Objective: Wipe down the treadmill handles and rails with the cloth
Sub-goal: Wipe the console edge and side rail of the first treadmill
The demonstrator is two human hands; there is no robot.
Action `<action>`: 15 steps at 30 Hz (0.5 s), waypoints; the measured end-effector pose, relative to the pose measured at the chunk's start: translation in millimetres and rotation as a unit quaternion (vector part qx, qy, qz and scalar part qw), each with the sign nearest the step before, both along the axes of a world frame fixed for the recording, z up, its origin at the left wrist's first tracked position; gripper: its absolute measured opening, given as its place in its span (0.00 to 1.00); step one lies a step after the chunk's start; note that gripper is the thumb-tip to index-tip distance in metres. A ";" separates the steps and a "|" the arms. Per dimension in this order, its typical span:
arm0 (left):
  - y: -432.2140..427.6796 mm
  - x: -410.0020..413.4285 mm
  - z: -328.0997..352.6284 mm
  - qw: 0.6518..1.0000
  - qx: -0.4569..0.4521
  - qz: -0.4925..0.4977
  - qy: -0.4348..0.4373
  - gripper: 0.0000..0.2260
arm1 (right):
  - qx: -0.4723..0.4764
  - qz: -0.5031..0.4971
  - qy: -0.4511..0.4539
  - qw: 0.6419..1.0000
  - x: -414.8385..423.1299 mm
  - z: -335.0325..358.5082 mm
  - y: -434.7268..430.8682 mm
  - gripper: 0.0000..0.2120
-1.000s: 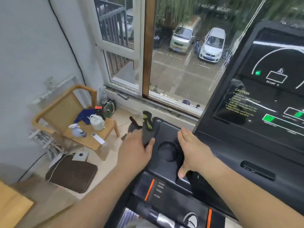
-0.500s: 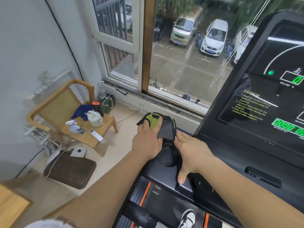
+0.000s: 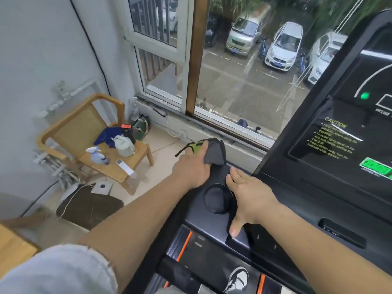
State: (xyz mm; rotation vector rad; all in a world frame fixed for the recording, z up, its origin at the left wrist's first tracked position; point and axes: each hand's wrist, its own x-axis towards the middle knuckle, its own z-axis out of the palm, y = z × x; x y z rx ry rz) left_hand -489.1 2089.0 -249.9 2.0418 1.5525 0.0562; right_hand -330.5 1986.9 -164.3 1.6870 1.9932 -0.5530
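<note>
Two bare hands rest on the black treadmill [image 3: 282,219] console tray. The left hand [image 3: 192,168] presses a grey and green cloth [image 3: 213,151] against the far left corner of the tray, its fingers [image 3: 202,149] curled together over the cloth and bunching it beneath the palm; a green fold pokes out just past the fingertips, toward the window [image 3: 239,66]. The right hand [image 3: 247,197] lies flat and empty on the tray, its fingers [image 3: 233,174] extended, close together and pointing toward the cloth, stopping just short of it, while the thumb [image 3: 234,227] reaches back along the near edge of the tray. Between the two hands, just beside the right palm, sits a round cup holder [image 3: 218,200]. To the right of the right fingers rises the dark display panel [image 3: 339,134] with a caution notice and green lit readouts. Well to the left of the left fingers, down on the floor, stands a wooden chair [image 3: 93,145] carrying a spray bottle [image 3: 96,155], a pale jug [image 3: 124,145], a blue rag [image 3: 108,134] and a white remote [image 3: 125,166]. Below the hands, a sneaker [image 3: 238,279] stands on the treadmill deck.
</note>
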 end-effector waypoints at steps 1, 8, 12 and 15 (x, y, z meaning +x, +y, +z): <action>-2.7 4.0 -0.1 1.000 0.001 0.004 0.004 0.32 | 0.000 -0.001 -0.002 1.000 0.3 -0.7 -0.2 0.76; -130.8 -76.5 -7.7 0.998 0.066 0.000 -0.018 0.37 | 0.001 -0.005 0.003 1.000 5.4 -10.7 -0.3 0.78; -160.3 -98.2 -7.2 0.998 0.066 -0.015 0.004 0.38 | 0.006 -0.006 -0.004 1.000 3.7 -10.5 -1.1 0.77; -120.1 -71.3 -4.1 0.997 0.065 -0.022 0.026 0.36 | 0.009 -0.005 -0.007 1.000 1.0 -9.5 -2.5 0.77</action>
